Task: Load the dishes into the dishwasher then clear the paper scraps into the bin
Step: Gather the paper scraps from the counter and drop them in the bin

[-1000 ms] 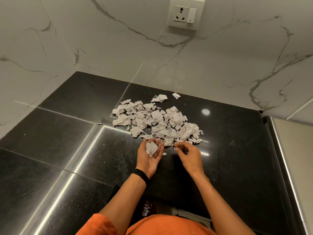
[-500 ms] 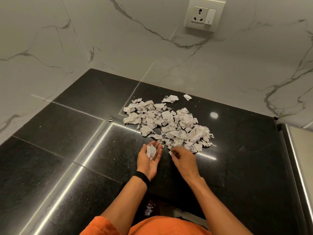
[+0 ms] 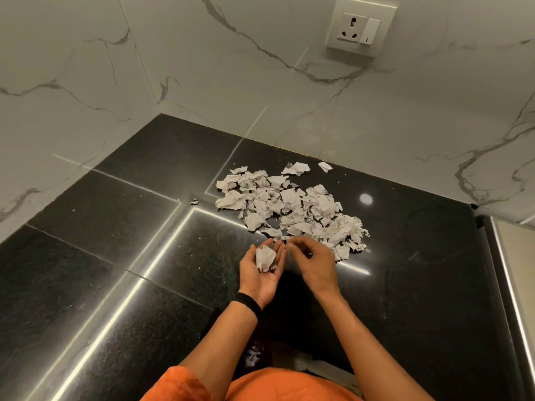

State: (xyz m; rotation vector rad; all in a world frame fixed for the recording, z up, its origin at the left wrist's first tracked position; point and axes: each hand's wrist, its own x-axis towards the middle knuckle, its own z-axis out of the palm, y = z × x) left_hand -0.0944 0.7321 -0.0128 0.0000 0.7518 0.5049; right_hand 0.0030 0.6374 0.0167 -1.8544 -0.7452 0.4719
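A heap of torn white paper scraps (image 3: pixel 289 206) lies on the black stone counter (image 3: pixel 130 256) near the back wall. My left hand (image 3: pixel 260 279) is held palm up just in front of the heap, with a few scraps (image 3: pixel 265 257) lying in its cupped palm. My right hand (image 3: pixel 315 263) is beside it, palm down. Its blurred fingertips are pinched together over the left fingers, apparently on a small scrap. No dishes and no dishwasher are in view.
White marble walls meet at a corner behind the counter, and a socket plate (image 3: pixel 360 26) sits high on the back wall. One stray scrap (image 3: pixel 194 201) lies left of the heap. A steel-edged surface (image 3: pixel 509 285) borders the counter on the right. More scraps (image 3: pixel 253 355) show below the counter's front edge.
My right hand left the near edge of the heap and moved left to my left hand's fingertips. The left hand stayed palm up with its scraps. The view shifted slightly left.
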